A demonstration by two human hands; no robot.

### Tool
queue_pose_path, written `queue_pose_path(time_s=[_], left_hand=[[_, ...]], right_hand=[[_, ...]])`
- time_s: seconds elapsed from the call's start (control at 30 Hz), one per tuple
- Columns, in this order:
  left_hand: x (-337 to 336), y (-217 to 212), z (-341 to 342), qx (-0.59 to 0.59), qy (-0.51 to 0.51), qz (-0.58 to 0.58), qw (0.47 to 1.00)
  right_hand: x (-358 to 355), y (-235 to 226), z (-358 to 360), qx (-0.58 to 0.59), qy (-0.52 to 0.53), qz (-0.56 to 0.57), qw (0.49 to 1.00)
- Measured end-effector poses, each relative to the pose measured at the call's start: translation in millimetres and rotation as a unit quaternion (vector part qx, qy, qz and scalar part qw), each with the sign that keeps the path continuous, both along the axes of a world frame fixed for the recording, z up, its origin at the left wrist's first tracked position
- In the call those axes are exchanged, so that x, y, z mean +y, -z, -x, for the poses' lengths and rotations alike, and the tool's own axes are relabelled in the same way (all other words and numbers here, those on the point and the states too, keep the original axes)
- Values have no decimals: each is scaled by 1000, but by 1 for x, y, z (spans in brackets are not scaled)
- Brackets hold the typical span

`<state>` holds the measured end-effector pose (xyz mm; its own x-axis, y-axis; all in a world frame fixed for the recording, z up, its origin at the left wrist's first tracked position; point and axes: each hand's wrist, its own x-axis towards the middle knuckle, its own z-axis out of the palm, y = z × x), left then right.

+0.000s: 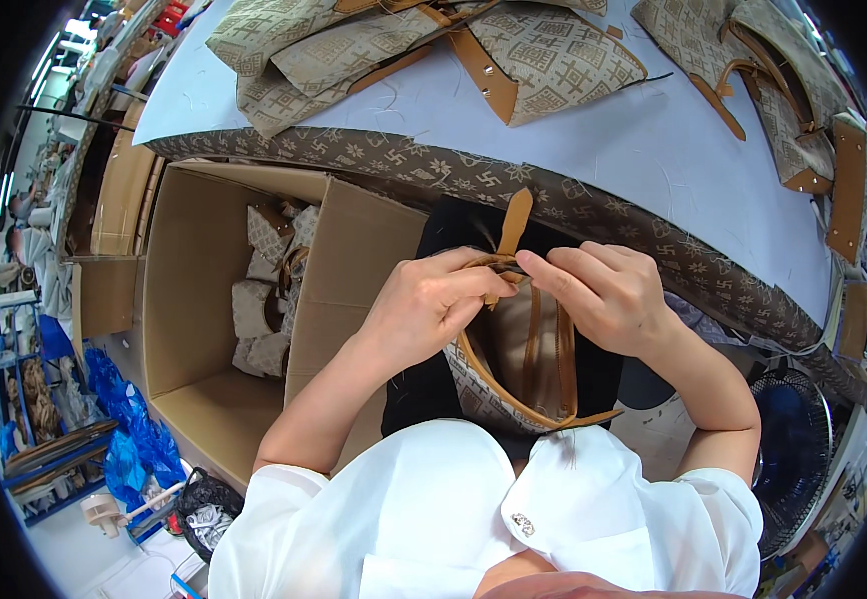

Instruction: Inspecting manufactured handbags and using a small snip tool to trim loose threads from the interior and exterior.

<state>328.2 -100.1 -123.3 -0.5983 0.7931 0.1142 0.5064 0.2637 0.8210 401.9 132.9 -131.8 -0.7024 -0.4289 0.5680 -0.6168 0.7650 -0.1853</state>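
Note:
A beige patterned bag with tan trim lies across my lap, its mouth open and a zipper showing along the inside. Both hands meet at the far end of its rim. My left hand is closed, pinching the tan trim there. From the other side my right hand presses thumb and fingertips onto the same edge. A tan pointed strap end sticks up just beyond my fingers. Whatever small part lies between the fingertips is partly hidden.
A white-topped table with a patterned brown edge stands ahead, holding several bag pieces. To my left is a large open cardboard box with similar bags inside. A black fan stands at my right.

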Motion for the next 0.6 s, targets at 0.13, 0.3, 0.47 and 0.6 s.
queue_pose_path(time_s=[0.13,0.3,0.47,0.6], left_hand=[[1,-1,0,12,1,-7,1000],[2,-1,1,21,10,-3,1000],[1,1,0,22,11,-7,1000],[1,2,0,14,10,-3,1000]], right_hand=[[-3,0,-1,8,16,-12,1000],[-4,2,1,7,5,-9,1000],[-1,4,5,-7,-21,-4,1000],[1,0,3,-4,-21,-27,999]])
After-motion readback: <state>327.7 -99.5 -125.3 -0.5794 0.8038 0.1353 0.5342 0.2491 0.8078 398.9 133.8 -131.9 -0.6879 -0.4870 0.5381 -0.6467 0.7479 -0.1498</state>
